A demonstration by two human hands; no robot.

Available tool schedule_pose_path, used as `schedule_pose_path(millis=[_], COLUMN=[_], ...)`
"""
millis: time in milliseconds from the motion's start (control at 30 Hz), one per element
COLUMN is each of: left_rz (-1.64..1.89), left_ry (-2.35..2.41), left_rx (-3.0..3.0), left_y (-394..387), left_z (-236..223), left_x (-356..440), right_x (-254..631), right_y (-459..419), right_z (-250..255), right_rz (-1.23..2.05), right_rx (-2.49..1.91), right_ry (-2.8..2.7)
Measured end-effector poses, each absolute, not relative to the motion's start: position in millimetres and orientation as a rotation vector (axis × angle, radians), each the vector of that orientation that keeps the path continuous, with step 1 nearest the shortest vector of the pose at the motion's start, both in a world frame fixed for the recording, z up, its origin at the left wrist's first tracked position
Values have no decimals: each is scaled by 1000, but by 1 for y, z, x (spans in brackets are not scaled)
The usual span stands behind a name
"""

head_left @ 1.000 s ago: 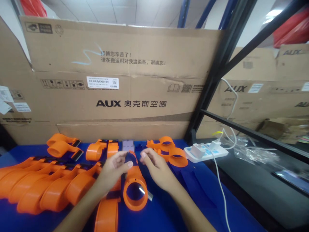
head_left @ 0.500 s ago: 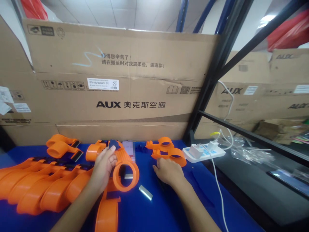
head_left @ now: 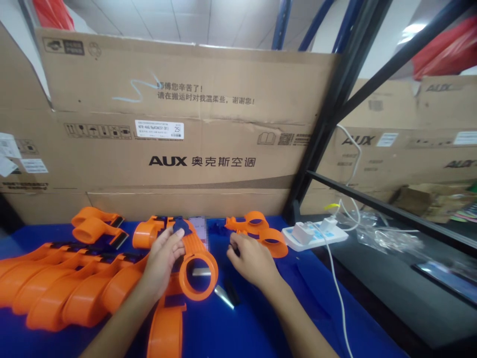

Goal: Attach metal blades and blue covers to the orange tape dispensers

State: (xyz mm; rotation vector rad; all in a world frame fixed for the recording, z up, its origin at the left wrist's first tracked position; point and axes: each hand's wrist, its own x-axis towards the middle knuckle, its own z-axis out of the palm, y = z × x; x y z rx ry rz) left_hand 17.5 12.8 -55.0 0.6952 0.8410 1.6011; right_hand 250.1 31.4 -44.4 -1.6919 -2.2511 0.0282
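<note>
My left hand (head_left: 161, 263) is closed round the handle of an orange plastic tape dispenser (head_left: 196, 266), held just above the blue table (head_left: 253, 323). Its ring faces me and a dark blue piece (head_left: 181, 226) sits at its top, by my thumb. My right hand (head_left: 249, 259) hovers to the right with fingers curled, beside a small black part (head_left: 231, 293); whether it holds anything is hidden. A small metal blade (head_left: 222, 293) lies on the cloth between my hands.
A row of finished orange dispensers (head_left: 63, 286) fills the left of the table, with more (head_left: 97, 226) at the back and orange rings (head_left: 261, 231) behind my right hand. A phone (head_left: 199, 228), a white power strip (head_left: 316, 233) with cable, and large cardboard boxes (head_left: 186, 119) stand behind.
My left hand lifted the dispenser and carried it left and back. My right hand let go, dropped to the cloth by the orange rings, and now sits slightly nearer the centre.
</note>
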Motion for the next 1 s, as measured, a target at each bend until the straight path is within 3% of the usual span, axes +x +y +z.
schedule_pose_path(millis=[433, 800, 1000], left_rz=[1520, 1343, 1258], left_ry=[886, 850, 799], left_rx=[758, 854, 927], left_y=[15, 0, -2], left_z=[-59, -54, -53], left_x=[16, 27, 26], right_x=[251, 242, 233], right_y=[31, 39, 37], right_z=[-38, -45, -52], right_rz=[129, 890, 1023], right_rx=[-1260, -856, -908], right_ry=[-1717, -1334, -1354])
